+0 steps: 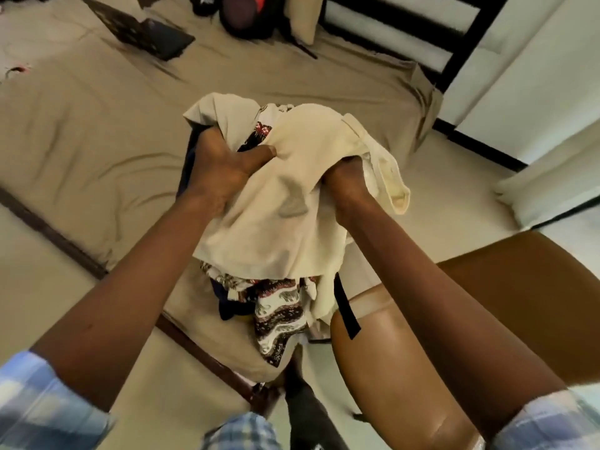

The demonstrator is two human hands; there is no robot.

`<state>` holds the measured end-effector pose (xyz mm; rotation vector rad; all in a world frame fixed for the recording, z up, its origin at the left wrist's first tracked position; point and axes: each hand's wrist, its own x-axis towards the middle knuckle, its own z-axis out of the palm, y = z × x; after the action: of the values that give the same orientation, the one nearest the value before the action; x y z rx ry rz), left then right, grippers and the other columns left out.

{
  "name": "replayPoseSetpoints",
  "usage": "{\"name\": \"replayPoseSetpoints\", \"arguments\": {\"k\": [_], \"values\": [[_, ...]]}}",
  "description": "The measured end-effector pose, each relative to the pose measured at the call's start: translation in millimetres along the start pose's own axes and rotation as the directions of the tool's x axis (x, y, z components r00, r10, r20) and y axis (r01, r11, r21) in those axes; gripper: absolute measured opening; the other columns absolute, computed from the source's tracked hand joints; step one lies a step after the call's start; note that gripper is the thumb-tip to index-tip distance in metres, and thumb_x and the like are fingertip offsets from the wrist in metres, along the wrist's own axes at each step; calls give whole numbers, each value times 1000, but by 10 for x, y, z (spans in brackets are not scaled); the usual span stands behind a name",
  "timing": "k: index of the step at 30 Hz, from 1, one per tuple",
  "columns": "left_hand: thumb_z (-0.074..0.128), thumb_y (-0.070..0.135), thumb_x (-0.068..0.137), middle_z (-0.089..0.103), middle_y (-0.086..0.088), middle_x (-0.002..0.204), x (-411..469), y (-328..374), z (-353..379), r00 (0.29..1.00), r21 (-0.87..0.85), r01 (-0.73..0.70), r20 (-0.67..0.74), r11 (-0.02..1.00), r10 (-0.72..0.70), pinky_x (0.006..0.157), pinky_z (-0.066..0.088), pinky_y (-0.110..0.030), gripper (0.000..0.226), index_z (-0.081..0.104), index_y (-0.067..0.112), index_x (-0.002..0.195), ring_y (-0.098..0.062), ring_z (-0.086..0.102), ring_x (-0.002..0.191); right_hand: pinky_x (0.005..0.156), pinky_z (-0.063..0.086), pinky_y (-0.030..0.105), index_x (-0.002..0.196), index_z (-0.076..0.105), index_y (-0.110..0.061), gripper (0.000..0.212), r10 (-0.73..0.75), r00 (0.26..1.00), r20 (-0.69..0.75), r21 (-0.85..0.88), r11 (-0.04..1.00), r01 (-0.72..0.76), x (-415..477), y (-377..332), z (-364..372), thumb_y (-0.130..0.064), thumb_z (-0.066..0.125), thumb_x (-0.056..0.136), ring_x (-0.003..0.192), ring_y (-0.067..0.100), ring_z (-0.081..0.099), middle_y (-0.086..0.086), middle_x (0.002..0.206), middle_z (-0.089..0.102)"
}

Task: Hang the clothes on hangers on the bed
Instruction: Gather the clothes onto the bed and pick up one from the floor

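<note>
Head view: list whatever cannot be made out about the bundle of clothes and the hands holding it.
- Right hand fingers: head view, buried under the cream garment.
- Left hand fingertips: head view, tucked into the bundle; only the thumb shows.
- Patterned cloth: head view, mostly covered by the cream garment; how many pieces lie beneath cannot be counted.
- Dark bag on the bed: head view, cut off by the top edge.

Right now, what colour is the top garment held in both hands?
The top garment is plain cream, seen best in the head view.
</note>
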<state>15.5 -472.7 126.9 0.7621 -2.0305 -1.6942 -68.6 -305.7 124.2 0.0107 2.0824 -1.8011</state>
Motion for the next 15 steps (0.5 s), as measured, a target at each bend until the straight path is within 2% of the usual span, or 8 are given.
{"name": "replayPoseSetpoints", "arguments": {"k": [2, 4, 6, 8, 10, 12, 13, 15], "values": [[90, 35, 63, 75, 6, 112, 287, -170, -9, 1000, 86, -16, -12, 996, 17, 99, 57, -45, 51, 67, 28, 108, -15, 71, 107, 89, 59, 42, 102, 69, -29, 17, -67, 997, 41, -210, 975, 74, 361, 78, 128, -20, 61, 89, 94, 16, 68, -8, 99, 74], [87, 38, 63, 70, 7, 119, 591, -432, 27, 999, 231, 38, 4, 972, -40, 102, 54, -41, 64, 63, 24, 120, -15, 66, 113, 85, 53, 37, 97, 64, -28, 13, -75, 989, 130, -416, 901, 123, 693, 229, 208, -21, 60, 87, 94, 18, 65, -12, 97, 71], [84, 43, 65, 67, 4, 123, 871, -795, 115, 989, 434, 123, 19, 892, -146, 101, 53, -41, 74, 60, 16, 129, -20, 63, 116, 81, 43, 31, 100, 66, -28, 16, -22, 983, 180, -529, 841, 116, 1025, 548, 280, -17, 60, 88, 97, 24, 63, -6, 101, 71], [80, 46, 70, 66, -5, 127, 1022, -1286, 196, 975, 563, 171, 23, 809, -222, 99, 54, -47, 76, 55, 13, 134, -29, 62, 117, 78, 40, 30, 100, 71, -17, 18, 53, 989, 135, -581, 813, 36, 1270, 975, 378, -13, 60, 87, 105, 34, 65, 8, 108, 74], [78, 40, 80, 66, -13, 130, 1037, -1871, 299, 975, 633, 170, 2, 756, -220, 95, 55, -49, 72, 51, 12, 140, -38, 62, 118, 74, 37, 31, 87, 65, -11, 7, 121, 990, 67, -600, 798, -57, 1449, 1547, 505, -10, 58, 87, 102, 37, 66, 15, 104, 73], [72, 41, 82, 68, -16, 127, 964, -2455, 424, 980, 682, 157, -20, 715, -196, 87, 56, -48, 73, 49, 12, 144, -41, 64, 112, 73, 38, 34, 83, 57, -9, 6, 143, 989, 28, -582, 807, -100, 1546, 2142, 612, -9, 56, 89, 99, 38, 64, 19, 100, 69], [70, 42, 81, 68, -18, 122, 889, -2702, 497, 979, 703, 159, -20, 693, -204, 82, 56, -48, 73, 49, 10, 143, -42, 65, 109, 76, 41, 37, 88, 58, -6, 5, 155, 988, 26, -589, 801, -110, 1559, 2424, 624, -10, 55, 91, 100, 39, 63, 21, 102, 67], [71, 41, 85, 66, -21, 119, 752, -3234, 653, 963, 772, 162, 11, 615, -268, 80, 54, -49, 67, 50, 5, 138, -44, 62, 109, 83, 44, 39, 106, 57, 0, 17, 224, 972, 74, -640, 758, -126, 1595, 2971, 652, -12, 55, 94, 106, 39, 60, 23, 113, 62]]}}
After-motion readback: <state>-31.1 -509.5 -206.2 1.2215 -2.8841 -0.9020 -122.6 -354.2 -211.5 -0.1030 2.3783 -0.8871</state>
